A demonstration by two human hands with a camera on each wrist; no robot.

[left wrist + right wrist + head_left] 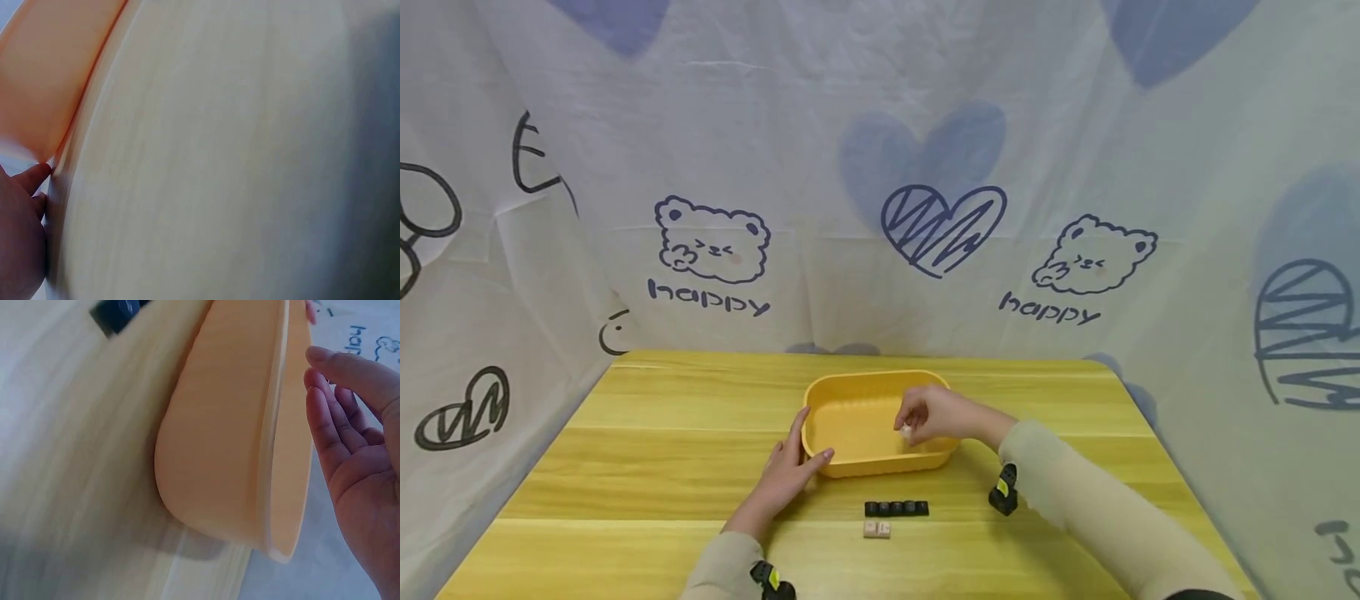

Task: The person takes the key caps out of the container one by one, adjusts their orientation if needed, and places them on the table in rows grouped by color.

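Note:
A yellow plastic basket [850,468] stands on the table. At its near left corner my left hand [786,471] rests with thumb and fingers spread, touching the rim. In the left wrist view, part of that hand [22,231] meets the basket wall [56,69]. Over the basket's right part, my right hand [932,412] pinches a small whitish keycap [906,432]. In the right wrist view the right hand [362,431] has thumb and fingertips close together beside the basket rim [275,425]; the keycap cannot be made out there.
In front of the basket, several black keycaps [897,508] form a row on the wooden table [647,467]. Two beige keycaps [877,529] lie side by side nearer to me. A printed cloth [820,275] hangs behind the table and at both sides.

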